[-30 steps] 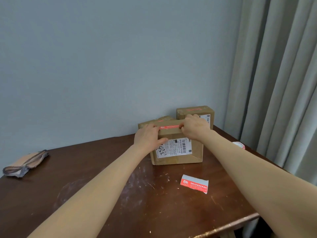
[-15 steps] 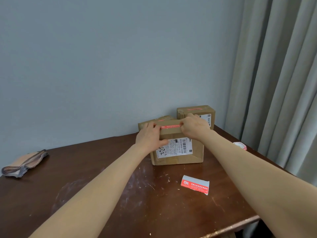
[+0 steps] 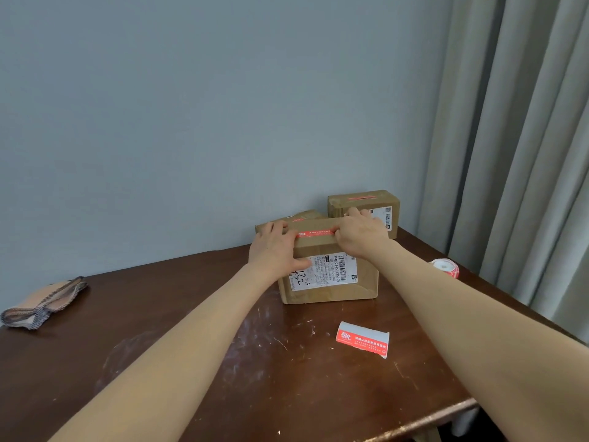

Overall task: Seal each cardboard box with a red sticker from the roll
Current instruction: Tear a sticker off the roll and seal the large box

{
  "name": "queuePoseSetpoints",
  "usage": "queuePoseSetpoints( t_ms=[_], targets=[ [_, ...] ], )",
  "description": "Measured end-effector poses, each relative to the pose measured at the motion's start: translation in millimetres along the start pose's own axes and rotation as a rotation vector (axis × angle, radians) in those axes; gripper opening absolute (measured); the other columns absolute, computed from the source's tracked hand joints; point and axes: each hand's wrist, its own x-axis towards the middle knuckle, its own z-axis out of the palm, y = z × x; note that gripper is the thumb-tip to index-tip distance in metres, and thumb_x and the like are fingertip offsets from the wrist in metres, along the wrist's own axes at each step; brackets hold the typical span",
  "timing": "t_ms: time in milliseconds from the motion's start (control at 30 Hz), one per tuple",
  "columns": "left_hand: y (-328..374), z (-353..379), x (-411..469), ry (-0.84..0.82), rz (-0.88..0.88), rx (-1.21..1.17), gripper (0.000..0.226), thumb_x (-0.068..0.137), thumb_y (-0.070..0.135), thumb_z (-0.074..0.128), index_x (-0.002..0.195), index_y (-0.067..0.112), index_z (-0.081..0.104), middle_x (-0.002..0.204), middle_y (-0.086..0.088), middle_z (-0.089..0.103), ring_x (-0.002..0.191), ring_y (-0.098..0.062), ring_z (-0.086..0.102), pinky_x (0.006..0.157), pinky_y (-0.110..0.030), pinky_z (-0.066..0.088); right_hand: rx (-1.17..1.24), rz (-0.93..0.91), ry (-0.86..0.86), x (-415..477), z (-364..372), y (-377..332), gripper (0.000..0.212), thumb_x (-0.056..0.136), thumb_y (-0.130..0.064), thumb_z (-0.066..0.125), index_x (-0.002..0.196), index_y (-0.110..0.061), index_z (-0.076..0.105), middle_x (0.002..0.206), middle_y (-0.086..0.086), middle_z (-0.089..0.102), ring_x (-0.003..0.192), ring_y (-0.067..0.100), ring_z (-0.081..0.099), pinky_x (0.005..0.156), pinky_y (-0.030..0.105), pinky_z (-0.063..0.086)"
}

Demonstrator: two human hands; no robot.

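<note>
The front cardboard box (image 3: 331, 283) stands on the table with a white shipping label facing me. A red sticker (image 3: 315, 233) lies along its top edge. My left hand (image 3: 274, 247) covers the sticker's left end, fingers on the top and thumb down the front face. My right hand (image 3: 360, 234) presses on the sticker's right end with curled fingers. A second box (image 3: 363, 202) at the back right has a red sticker on its top. A third box (image 3: 302, 215) is mostly hidden behind the front one. The sticker roll (image 3: 444, 267) lies to the right.
A loose red and white sticker strip (image 3: 363, 339) lies on the brown table (image 3: 191, 362) in front of the box. A folded cloth (image 3: 41, 301) sits at the far left. Grey curtains (image 3: 526, 154) hang at the right, close to the table's edge.
Both hands stay on the sticker on top of the front box. My left hand has spread slightly wider along the top edge; the boxes have not moved.
</note>
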Motion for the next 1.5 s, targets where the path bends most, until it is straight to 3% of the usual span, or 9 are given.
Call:
queuePoseSetpoints(
  t_ms=[433, 567, 700, 867, 1000, 1233, 1500],
  targets=[
    [1.0, 0.4, -2.2, 0.001, -0.007, -0.013, 0.077, 0.078, 0.061, 0.059, 0.142, 0.023, 0.037, 0.146, -0.003, 0.035, 0.133, -0.024, 0.031, 0.107, -0.038, 0.032, 0.008, 0.000, -0.021, -0.8, -3.5, -0.6, 0.039, 0.097, -0.024, 0.033, 0.126, -0.022, 0.060, 0.129, 0.010, 0.046, 0.122, 0.030, 0.037, 0.097, 0.042, 0.035],
    [-0.3, 1.3, -7.1, 0.072, 0.002, -0.041, 0.074, 0.081, 0.057, 0.059, 0.143, 0.023, 0.037, 0.143, 0.001, 0.041, 0.131, -0.021, 0.035, 0.102, -0.035, 0.035, 0.052, -0.034, 0.041, -6.8, -8.9, 2.1, 0.036, 0.096, -0.019, 0.037, 0.115, -0.022, 0.068, 0.121, 0.008, 0.053, 0.115, 0.028, 0.045, 0.086, 0.039, 0.041],
    [0.4, -1.1, -8.8, 0.104, 0.012, -0.061, 0.061, 0.083, 0.051, 0.059, 0.136, 0.023, 0.049, 0.136, 0.003, 0.047, 0.126, -0.019, 0.040, 0.100, -0.034, 0.038, 0.052, -0.030, 0.075, -12.4, -8.2, 2.4, 0.036, 0.094, -0.015, 0.039, 0.108, -0.020, 0.072, 0.115, 0.006, 0.057, 0.109, 0.027, 0.050, 0.077, 0.034, 0.039],
    [3.2, -6.8, -7.4, 0.082, 0.007, -0.034, 0.058, 0.082, 0.053, 0.061, 0.131, 0.024, 0.055, 0.138, 0.002, 0.045, 0.127, -0.019, 0.038, 0.100, -0.034, 0.036, -0.005, -0.031, 0.058, -11.1, -9.6, 1.3, 0.034, 0.095, -0.015, 0.045, 0.115, -0.025, 0.070, 0.120, 0.003, 0.057, 0.116, 0.025, 0.044, 0.084, 0.037, 0.041],
    [2.9, -9.8, -8.7, 0.107, 0.018, -0.003, 0.056, 0.084, 0.052, 0.059, 0.133, 0.027, 0.053, 0.144, 0.001, 0.041, 0.131, -0.020, 0.035, 0.102, -0.036, 0.034, -0.044, -0.049, 0.083, -8.4, -9.7, 2.1, 0.033, 0.097, -0.023, 0.040, 0.118, -0.020, 0.065, 0.120, 0.004, 0.055, 0.116, 0.026, 0.043, 0.088, 0.040, 0.041],
    [4.2, -9.8, -7.5, 0.081, 0.008, -0.024, 0.057, 0.083, 0.054, 0.058, 0.131, 0.022, 0.056, 0.138, 0.001, 0.046, 0.126, -0.019, 0.039, 0.100, -0.034, 0.035, -0.009, -0.042, 0.034, -6.4, -7.6, -1.4, 0.035, 0.097, -0.020, 0.042, 0.123, -0.024, 0.066, 0.125, 0.007, 0.050, 0.119, 0.027, 0.039, 0.094, 0.040, 0.042],
    [1.6, -4.3, -1.1, 0.044, -0.022, -0.119, 0.077, 0.079, 0.060, 0.061, 0.140, 0.019, 0.040, 0.144, 0.000, 0.040, 0.130, -0.019, 0.038, 0.103, -0.035, 0.036, 0.074, -0.045, 0.024, -3.3, 2.5, -3.6, 0.038, 0.097, -0.023, 0.034, 0.122, -0.012, 0.061, 0.134, 0.009, 0.047, 0.125, 0.030, 0.040, 0.102, 0.042, 0.037]
  ],
)
